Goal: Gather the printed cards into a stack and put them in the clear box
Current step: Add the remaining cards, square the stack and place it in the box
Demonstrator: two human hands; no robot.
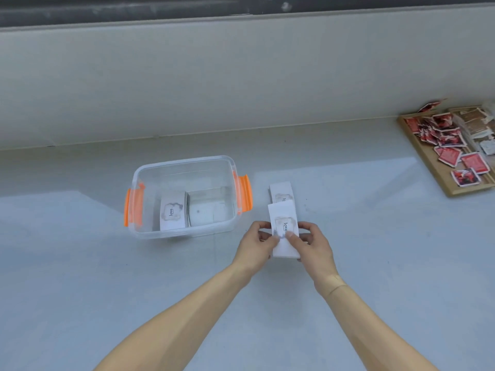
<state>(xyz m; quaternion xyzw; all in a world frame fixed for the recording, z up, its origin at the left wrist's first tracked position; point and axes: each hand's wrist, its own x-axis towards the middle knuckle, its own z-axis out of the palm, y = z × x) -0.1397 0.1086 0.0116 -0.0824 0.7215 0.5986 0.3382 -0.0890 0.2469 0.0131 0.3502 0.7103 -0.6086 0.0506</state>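
A stack of white printed cards (281, 214), the top one reading "love", is held between both hands just right of the clear box (184, 163). My left hand (255, 243) grips its left edge and my right hand (313, 246) grips its right edge, thumbs on top. More white cards (280, 191) lie on the table right behind the held stack. Inside the clear box, which has orange latches, another stack of cards (172, 213) rests against the left side.
A wooden tray (439, 178) at the far right holds several red and brown packets. A pale wall runs along the back of the grey table (80, 263).
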